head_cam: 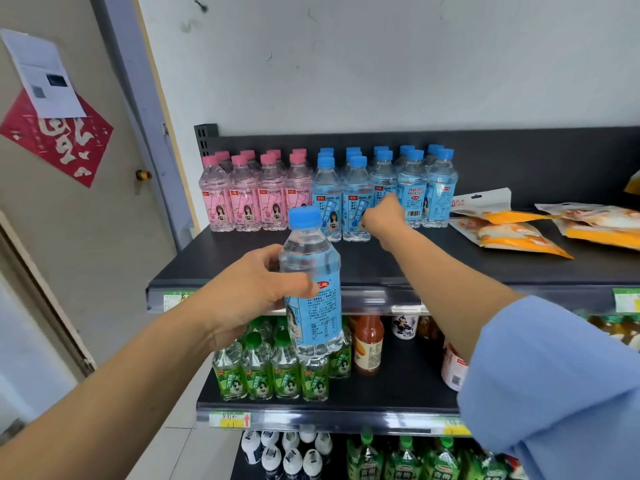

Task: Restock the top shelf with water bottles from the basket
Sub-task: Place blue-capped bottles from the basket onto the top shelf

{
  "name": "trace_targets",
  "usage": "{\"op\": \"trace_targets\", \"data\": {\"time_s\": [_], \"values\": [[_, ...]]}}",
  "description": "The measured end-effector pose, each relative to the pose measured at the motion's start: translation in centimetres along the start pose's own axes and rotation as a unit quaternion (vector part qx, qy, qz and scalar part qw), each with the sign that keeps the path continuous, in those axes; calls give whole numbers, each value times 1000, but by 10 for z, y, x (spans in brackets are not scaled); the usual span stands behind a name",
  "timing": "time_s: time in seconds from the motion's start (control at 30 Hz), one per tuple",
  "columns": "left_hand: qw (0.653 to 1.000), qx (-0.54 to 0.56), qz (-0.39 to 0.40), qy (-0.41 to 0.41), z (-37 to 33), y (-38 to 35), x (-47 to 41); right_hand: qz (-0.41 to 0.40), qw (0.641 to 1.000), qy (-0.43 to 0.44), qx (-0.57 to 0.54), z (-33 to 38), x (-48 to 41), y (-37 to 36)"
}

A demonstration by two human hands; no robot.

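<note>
My left hand [249,292] grips a clear water bottle [310,258] with a blue cap and blue label, held upright just in front of the top shelf's [433,268] front edge. My right hand [382,218] reaches far onto that shelf, its fingers curled on a blue-capped bottle [383,178] standing in the front row. Around it stand several more blue-capped bottles [412,188] in rows at the back of the shelf. The basket is out of view.
Pink-capped peach soda bottles [242,199] stand left of the blue ones. Orange snack packets [512,233] lie flat on the shelf's right part. Green-capped bottles [256,372] and sauce jars fill the shelf below. A door [86,237] is at the left.
</note>
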State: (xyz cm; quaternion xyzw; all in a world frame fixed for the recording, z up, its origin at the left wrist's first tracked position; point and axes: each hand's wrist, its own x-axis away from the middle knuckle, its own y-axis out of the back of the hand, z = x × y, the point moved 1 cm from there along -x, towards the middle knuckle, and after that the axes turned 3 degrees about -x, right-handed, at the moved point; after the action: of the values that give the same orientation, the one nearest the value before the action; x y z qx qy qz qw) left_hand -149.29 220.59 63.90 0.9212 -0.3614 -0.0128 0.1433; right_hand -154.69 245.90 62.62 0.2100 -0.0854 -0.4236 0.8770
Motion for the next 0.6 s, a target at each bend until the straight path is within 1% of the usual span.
{"op": "trace_targets", "data": {"time_s": [0.03, 0.13, 0.23, 0.3, 0.37, 0.47, 0.53, 0.6], "values": [[1000, 3, 3, -2, 0, -2, -1, 7, 1000, 22, 5, 3, 8, 9], [1000, 9, 14, -13, -4, -8, -3, 43, 994, 76, -62, 12, 34, 37], [999, 23, 35, -28, -14, -18, -4, 129, 982, 109, -84, 20, 67, 57], [997, 35, 49, -38, -21, -25, -5, 197, 966, 122, -112, 27, 91, 67], [996, 41, 66, -51, -26, -33, -5, 234, 954, 129, -138, 34, 111, 74], [994, 41, 77, -61, -30, -43, -4, 222, 956, 167, -97, 45, 135, 87], [995, 39, 77, -57, -31, -50, -1, 196, 959, 197, -46, 50, 150, 100], [996, 27, 62, -58, -33, -58, 2, 177, 957, 228, 34, 53, 165, 112]]}}
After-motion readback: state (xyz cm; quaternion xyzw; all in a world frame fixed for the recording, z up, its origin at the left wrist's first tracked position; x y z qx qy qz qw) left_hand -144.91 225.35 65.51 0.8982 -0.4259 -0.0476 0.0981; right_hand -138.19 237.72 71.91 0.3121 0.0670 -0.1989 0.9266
